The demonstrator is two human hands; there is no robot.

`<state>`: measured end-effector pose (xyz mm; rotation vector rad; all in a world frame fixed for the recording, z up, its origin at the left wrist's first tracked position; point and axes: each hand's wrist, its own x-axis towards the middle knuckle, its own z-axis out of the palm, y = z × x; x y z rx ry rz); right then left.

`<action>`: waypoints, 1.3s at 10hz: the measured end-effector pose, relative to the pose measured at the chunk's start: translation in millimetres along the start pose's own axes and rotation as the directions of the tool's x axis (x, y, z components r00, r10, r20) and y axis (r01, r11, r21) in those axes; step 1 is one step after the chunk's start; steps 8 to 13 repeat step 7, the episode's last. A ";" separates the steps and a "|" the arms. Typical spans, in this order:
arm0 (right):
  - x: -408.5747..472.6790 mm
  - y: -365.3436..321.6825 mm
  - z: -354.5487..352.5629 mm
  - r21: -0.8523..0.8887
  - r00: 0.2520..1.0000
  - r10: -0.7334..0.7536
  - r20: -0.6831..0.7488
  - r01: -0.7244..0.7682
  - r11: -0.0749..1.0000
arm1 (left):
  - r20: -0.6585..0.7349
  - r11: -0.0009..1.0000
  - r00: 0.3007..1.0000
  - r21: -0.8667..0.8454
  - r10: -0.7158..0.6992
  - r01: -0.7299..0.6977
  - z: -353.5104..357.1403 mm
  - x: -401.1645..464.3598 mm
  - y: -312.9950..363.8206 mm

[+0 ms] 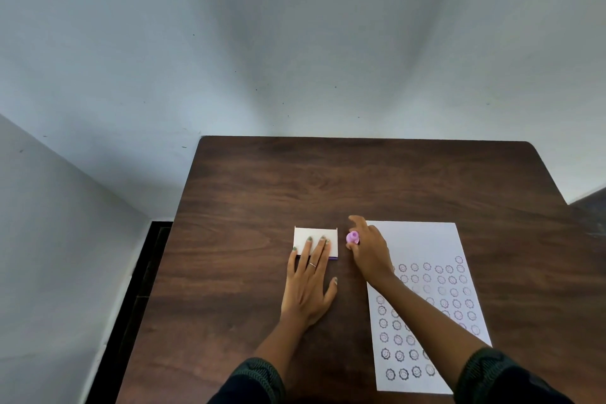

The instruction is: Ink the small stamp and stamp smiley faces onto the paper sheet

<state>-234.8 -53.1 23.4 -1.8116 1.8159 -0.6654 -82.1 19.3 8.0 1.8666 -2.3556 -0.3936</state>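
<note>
Wood table (360, 180) against pale wall (295, 43); paper sheet (423, 239) at right.

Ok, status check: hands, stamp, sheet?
Left hand flat on white ink-pad box. Right hand holds small pink stamp, between box and white paper sheet. Sheet's far part unstamped; nothing in the way.

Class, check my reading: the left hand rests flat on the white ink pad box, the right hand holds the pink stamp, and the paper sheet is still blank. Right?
Not quite. In the head view the paper sheet already carries rows of smiley prints. The left hand on the white box and the right hand holding the pink stamp are correct.
</note>
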 end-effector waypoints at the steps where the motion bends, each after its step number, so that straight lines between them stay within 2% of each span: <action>1: -0.4 -2.2 -0.9 -0.084 0.998 -0.041 -0.054 0.037 0.996 | 0.006 1.000 1.000 0.008 -0.003 0.003 0.0 -0.1 1.9; 4: -5.6 -1.6 -5.8 -0.135 0.994 -0.104 -0.046 0.097 0.986 | 0.004 1.000 1.000 0.019 0.001 -0.001 -5.1 -1.2 3.0; 6: -14.9 0.6 -23.1 -0.177 0.980 -0.151 -0.130 0.127 0.976 | -0.087 1.000 0.996 -0.024 0.015 -0.017 -17.9 6.4 12.4; 7: -14.2 1.1 -31.0 -0.213 0.980 -0.158 -0.124 0.129 0.969 | -0.116 0.996 0.993 -0.084 -0.005 -0.005 -29.1 16.7 18.5; 13: -14.2 1.1 -31.0 -0.213 0.980 -0.158 -0.124 0.129 0.969 | -0.116 0.996 0.993 -0.084 -0.005 -0.005 -29.1 16.7 18.5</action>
